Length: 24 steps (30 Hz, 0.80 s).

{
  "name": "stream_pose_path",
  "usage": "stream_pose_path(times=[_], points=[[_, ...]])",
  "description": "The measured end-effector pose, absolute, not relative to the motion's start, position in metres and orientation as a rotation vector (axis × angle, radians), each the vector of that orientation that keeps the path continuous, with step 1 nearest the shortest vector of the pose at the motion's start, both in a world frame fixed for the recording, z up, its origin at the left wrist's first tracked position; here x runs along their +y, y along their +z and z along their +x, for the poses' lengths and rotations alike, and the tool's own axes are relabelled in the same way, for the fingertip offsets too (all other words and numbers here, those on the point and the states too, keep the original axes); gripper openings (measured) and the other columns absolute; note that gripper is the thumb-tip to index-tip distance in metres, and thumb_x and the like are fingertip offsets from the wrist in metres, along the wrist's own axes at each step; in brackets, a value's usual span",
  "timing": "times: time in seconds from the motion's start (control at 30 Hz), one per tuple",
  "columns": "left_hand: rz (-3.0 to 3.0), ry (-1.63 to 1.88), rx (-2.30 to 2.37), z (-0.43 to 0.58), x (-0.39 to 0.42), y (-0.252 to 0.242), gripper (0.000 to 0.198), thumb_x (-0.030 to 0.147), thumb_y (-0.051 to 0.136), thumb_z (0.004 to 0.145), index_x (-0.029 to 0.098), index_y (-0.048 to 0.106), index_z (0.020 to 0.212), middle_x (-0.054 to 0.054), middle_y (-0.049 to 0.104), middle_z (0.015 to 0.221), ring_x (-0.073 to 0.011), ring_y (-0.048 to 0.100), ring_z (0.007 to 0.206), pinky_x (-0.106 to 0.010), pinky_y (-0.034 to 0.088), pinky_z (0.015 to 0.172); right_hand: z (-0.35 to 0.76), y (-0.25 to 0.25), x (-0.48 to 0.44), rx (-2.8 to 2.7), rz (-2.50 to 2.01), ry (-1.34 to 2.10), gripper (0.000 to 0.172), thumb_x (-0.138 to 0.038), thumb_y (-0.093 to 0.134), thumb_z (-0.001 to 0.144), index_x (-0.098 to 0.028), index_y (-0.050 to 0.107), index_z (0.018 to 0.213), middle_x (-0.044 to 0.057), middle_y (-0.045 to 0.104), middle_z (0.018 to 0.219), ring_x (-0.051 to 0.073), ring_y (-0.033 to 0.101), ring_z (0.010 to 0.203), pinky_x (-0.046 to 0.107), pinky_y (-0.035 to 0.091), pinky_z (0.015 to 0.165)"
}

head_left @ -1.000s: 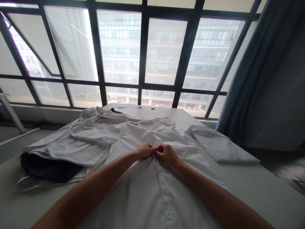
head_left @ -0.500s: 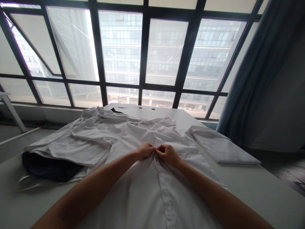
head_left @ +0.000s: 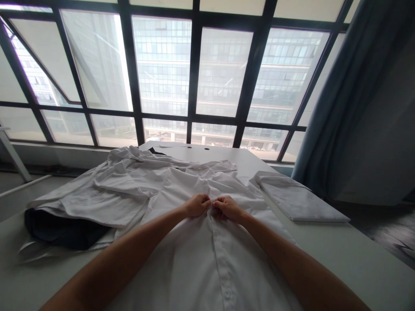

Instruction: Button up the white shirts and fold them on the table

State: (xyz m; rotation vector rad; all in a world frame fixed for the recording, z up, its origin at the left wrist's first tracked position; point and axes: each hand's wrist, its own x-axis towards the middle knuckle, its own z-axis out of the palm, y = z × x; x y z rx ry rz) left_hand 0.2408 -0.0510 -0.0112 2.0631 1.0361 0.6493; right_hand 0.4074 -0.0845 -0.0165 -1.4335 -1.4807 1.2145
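A white shirt [head_left: 191,259] lies spread on the table, its buttoned front strip running down the middle toward me. My left hand [head_left: 197,204] is closed in a pinch on the strip's left edge. Right beside it, my right hand [head_left: 228,208] pinches the same strip with curled fingers. The fingertips of both hands nearly meet, and the bit of cloth between them is mostly hidden. Below the hands a small button [head_left: 215,233] shows on the strip.
More white garments [head_left: 106,190] lie heaped at the left, with a dark cloth [head_left: 65,231] under them. On the right rests a folded white shirt [head_left: 301,201] on the white table [head_left: 363,255]. A blue-grey curtain [head_left: 343,116] hangs beside the windows.
The view has shifted slightly. Both hands stay at the same place on the front strip, with small changes in the fingers.
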Motion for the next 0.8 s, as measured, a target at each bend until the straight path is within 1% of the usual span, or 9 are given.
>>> stream_pose_path(times=[0.2, 0.3, 0.4, 0.47, 0.5, 0.57, 0.63, 0.7, 0.8], points=[[2.465, 0.637, 1.175, 0.234, -0.053, -0.013, 0.024, 0.033, 0.051, 0.088, 0.017, 0.069, 0.088, -0.005, 0.068, 0.078, -0.0194, 0.061, 0.076, -0.027, 0.044, 0.071, 0.407, -0.014, -0.085, -1.551, -1.507, 1.199, 0.021, -0.023, 0.053, 0.079, -0.017, 0.053, 0.059, -0.003, 0.055, 0.048, 0.008, 0.049, 0.037, 0.018, 0.034, 0.037], [2.645, 0.612, 1.246, 0.228, -0.056, -0.014, 0.027, 0.036, 0.051, 0.090, 0.017, 0.067, 0.102, -0.011, 0.069, 0.107, -0.0254, 0.060, 0.104, -0.034, 0.043, 0.092, 0.407, -0.012, -0.090, -1.746, -1.644, 0.864, 0.018, -0.022, 0.050, 0.080, -0.017, 0.059, 0.067, 0.000, 0.060, 0.055, 0.013, 0.057, 0.047, 0.021, 0.040, 0.046], [2.736, 0.450, 1.224, 0.222, -0.060, -0.016, 0.044, 0.040, 0.041, 0.096, 0.016, 0.054, 0.130, -0.014, 0.050, 0.142, -0.0270, 0.041, 0.133, -0.044, 0.029, 0.110, 0.409, -0.011, -0.100, -1.974, -1.614, 0.181, 0.018, -0.024, 0.056, 0.080, -0.016, 0.068, 0.091, 0.008, 0.070, 0.086, 0.020, 0.064, 0.083, 0.028, 0.047, 0.075], [2.732, 0.264, 1.218, 0.217, -0.065, -0.016, 0.055, 0.046, 0.032, 0.098, 0.016, 0.039, 0.144, -0.014, 0.032, 0.155, -0.0282, 0.026, 0.143, -0.052, 0.019, 0.114, 0.411, -0.009, -0.107, -2.107, -1.570, -0.049, 0.027, -0.027, 0.060, 0.082, -0.016, 0.067, 0.105, 0.011, 0.067, 0.106, 0.023, 0.059, 0.103, 0.030, 0.043, 0.090], [2.724, 0.178, 1.214, 0.215, -0.069, -0.016, 0.059, 0.048, 0.028, 0.098, 0.017, 0.033, 0.148, -0.014, 0.025, 0.158, -0.0292, 0.020, 0.146, -0.056, 0.015, 0.114, 0.413, -0.006, -0.111, -2.170, -1.577, -0.077, 0.028, -0.029, 0.060, 0.083, -0.016, 0.067, 0.106, 0.012, 0.066, 0.109, 0.023, 0.057, 0.106, 0.031, 0.041, 0.093], [2.715, 0.065, 1.186, 0.210, -0.078, -0.014, 0.064, 0.053, 0.024, 0.098, 0.017, 0.026, 0.151, -0.015, 0.017, 0.160, -0.0310, 0.012, 0.147, -0.061, 0.012, 0.112, 0.413, 0.002, -0.118, -2.284, -1.624, -0.050, 0.026, -0.035, 0.061, 0.084, -0.017, 0.070, 0.100, 0.012, 0.067, 0.105, 0.023, 0.059, 0.101, 0.030, 0.043, 0.089], [2.728, 0.028, 1.133, 0.206, -0.087, -0.011, 0.065, 0.055, 0.027, 0.097, 0.018, 0.028, 0.151, -0.016, 0.019, 0.159, -0.0331, 0.015, 0.146, -0.061, 0.015, 0.111, 0.410, 0.012, -0.122, -2.359, -1.688, -0.008, 0.026, -0.042, 0.062, 0.083, -0.018, 0.072, 0.088, 0.011, 0.069, 0.095, 0.023, 0.063, 0.088, 0.030, 0.045, 0.080], [2.750, 0.066, 1.066, 0.204, -0.090, -0.006, 0.060, 0.052, 0.038, 0.094, 0.018, 0.043, 0.143, -0.018, 0.037, 0.152, -0.0347, 0.032, 0.139, -0.055, 0.025, 0.109, 0.405, 0.020, -0.119, -2.365, -1.774, 0.023, 0.034, -0.048, 0.059, 0.084, -0.018, 0.072, 0.074, 0.012, 0.070, 0.084, 0.023, 0.065, 0.077, 0.031, 0.045, 0.073], [2.689, 0.266, 1.082, 0.207, -0.077, 0.004, 0.037, 0.039, 0.045, 0.092, 0.015, 0.070, 0.104, -0.017, 0.069, 0.109, -0.0293, 0.062, 0.103, -0.040, 0.042, 0.094, 0.394, 0.024, -0.104, -2.270, -1.857, 0.047, 0.041, -0.051, 0.056, 0.086, -0.018, 0.070, 0.066, 0.013, 0.070, 0.074, 0.024, 0.066, 0.073, 0.032, 0.046, 0.069]])
